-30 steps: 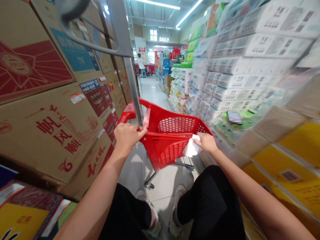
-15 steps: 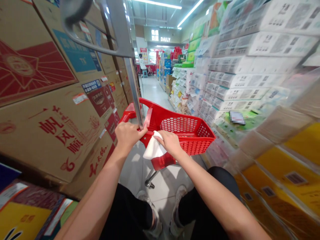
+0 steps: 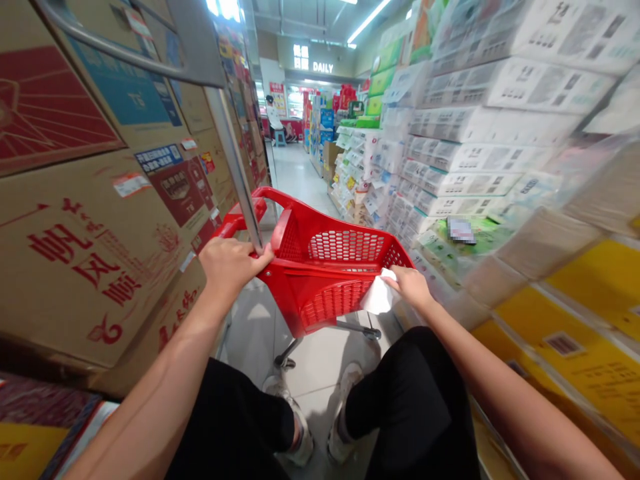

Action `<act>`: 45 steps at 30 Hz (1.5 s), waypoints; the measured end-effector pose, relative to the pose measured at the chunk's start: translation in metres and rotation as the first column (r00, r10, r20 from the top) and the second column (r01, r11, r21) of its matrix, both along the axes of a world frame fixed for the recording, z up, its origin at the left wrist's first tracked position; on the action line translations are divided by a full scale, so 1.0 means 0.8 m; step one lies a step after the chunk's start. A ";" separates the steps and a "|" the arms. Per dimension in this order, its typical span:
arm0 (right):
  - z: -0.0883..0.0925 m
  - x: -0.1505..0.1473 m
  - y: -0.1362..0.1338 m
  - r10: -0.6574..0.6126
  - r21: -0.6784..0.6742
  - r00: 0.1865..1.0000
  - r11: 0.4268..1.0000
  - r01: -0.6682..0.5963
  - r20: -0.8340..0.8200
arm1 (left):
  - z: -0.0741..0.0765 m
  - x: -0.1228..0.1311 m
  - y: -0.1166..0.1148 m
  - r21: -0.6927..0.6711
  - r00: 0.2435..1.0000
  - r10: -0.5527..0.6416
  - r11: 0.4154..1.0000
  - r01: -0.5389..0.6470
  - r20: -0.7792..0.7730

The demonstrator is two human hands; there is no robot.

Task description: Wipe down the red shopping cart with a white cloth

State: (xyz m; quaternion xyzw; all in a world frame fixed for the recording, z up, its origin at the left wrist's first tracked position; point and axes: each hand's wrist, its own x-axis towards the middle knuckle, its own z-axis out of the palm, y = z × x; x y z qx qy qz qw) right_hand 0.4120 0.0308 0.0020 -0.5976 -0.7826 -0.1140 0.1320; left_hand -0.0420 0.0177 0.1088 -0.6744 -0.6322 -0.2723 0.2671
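A red plastic shopping cart (image 3: 287, 283) with perforated basket sides stands in front of my legs, turned side-on. My left hand (image 3: 227, 263) is closed on the cart at its handle end, the thumb beside the upright metal pole (image 3: 234, 153). Its other fingers are largely hidden. My right hand (image 3: 411, 285) pinches a white cloth (image 3: 379, 295) against the near top rim, close to the basket's right end. The cloth hangs down over the outside of the basket wall.
Stacked cardboard cartons (image 3: 85, 260) line the left side. On the right rise plastic-wrapped white packs (image 3: 535, 87) and yellow packs (image 3: 575, 327). A tiled aisle (image 3: 295, 163) runs ahead, with a person (image 3: 274, 117) near a blue stool (image 3: 280, 137) far off.
My right hand and the white cloth have slid right along the near rim, from the middle to the basket's right end. My left hand keeps its hold; the view has shifted slightly.
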 end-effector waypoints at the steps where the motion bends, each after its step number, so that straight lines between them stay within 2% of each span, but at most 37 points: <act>1: 0.006 -0.014 0.001 0.003 -0.011 1.000 1.000 -0.003 0.004 | 0.000 0.004 0.000 -0.002 1.000 0.000 1.000 0.000 -0.005; 3: 0.022 -0.066 0.002 0.058 -0.026 0.998 0.998 -0.059 -0.008 | -0.001 0.012 0.000 -0.001 1.000 0.013 1.000 -0.013 -0.014; 5: 0.042 -0.139 0.002 0.144 -0.032 0.988 0.989 -0.146 -0.050 | -0.001 0.023 0.000 0.006 0.999 0.022 1.000 -0.022 -0.023; 8: 0.072 -0.245 0.001 0.258 0.048 0.954 0.966 -0.254 -0.154 | 0.003 0.039 0.000 0.009 0.999 0.010 1.000 -0.009 -0.048; 10: 0.088 -0.292 -0.001 0.299 0.099 0.933 0.954 -0.285 -0.201 | 0.006 0.047 0.000 0.004 0.998 0.014 1.000 -0.014 -0.067; 12: 0.096 -0.312 -0.002 0.322 0.116 0.919 0.946 -0.303 -0.226 | 0.009 0.051 -0.001 0.002 0.997 0.018 1.000 -0.018 -0.080; 16: 0.094 -0.295 0.003 0.392 0.127 0.885 0.920 -0.371 -0.252 | 0.009 0.055 -0.003 0.008 0.996 -0.012 1.000 0.013 -0.090; 22: 0.073 -0.217 0.008 0.349 0.010 0.911 0.934 -0.356 -0.217 | 0.002 0.052 0.004 0.021 0.997 -0.042 0.999 0.044 -0.068; 25: 0.067 -0.180 0.009 0.405 -0.016 0.894 0.909 -0.416 -0.193 | 0.001 0.048 0.010 0.037 0.999 -0.033 0.999 0.035 -0.040; 27: 0.068 -0.169 0.012 0.415 -0.055 0.892 0.901 -0.430 -0.180 | 0.001 0.046 0.012 0.035 0.999 -0.034 0.999 0.035 -0.031; 31: 0.080 -0.184 0.023 0.409 -0.150 0.897 0.889 -0.433 -0.169 | 0.002 0.047 0.009 0.017 0.999 -0.038 0.999 0.038 -0.030; 36: 0.096 -0.219 0.034 0.504 -0.172 0.811 0.807 -0.565 -0.297 | 0.001 0.041 0.005 0.001 0.999 -0.043 0.999 0.043 -0.027; 39: 0.094 -0.217 0.035 0.490 -0.237 0.804 0.782 -0.576 -0.337 | 0.000 0.033 0.003 -0.010 0.999 -0.049 0.999 0.049 -0.020; 41: 0.086 -0.204 0.033 0.457 -0.268 0.834 0.800 -0.538 -0.309 | 0.000 0.026 0.003 -0.017 0.999 -0.036 0.999 0.036 -0.016; 45: 0.061 -0.154 0.020 0.309 -0.222 0.942 0.917 -0.332 -0.133 | 0.004 0.010 0.004 -0.028 1.000 0.007 1.000 -0.007 -0.016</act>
